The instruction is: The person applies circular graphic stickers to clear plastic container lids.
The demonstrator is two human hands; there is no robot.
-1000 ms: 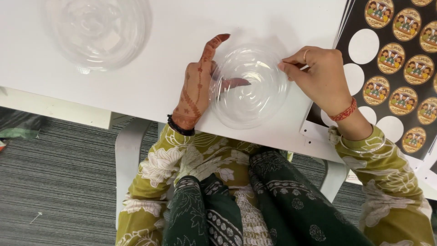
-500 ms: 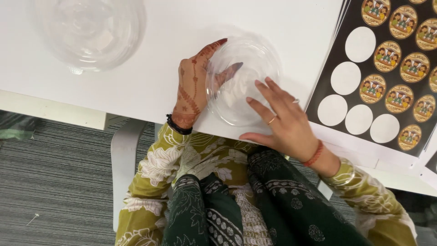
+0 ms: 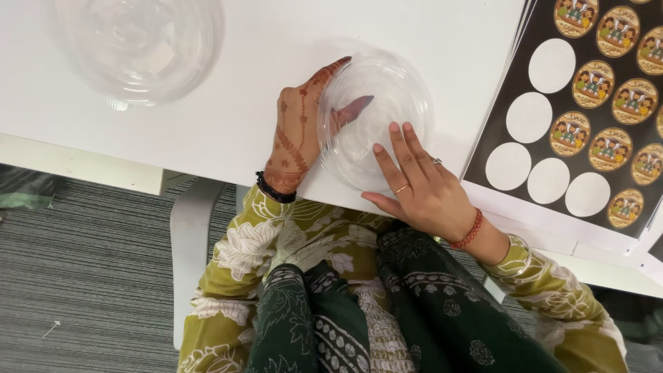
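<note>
White tabletop (image 3: 242,41) fills the upper frame, grey carpet below. Flat, slightly spread fingers of the right hand (image 3: 414,186) press on a clear plastic lid (image 3: 376,117) at centre frame. The henna-patterned left hand (image 3: 297,138) cups its left rim, thumb beneath. Stacked clear containers (image 3: 138,45) sit upper left; a sticker sheet (image 3: 587,117) lies at right.
</note>
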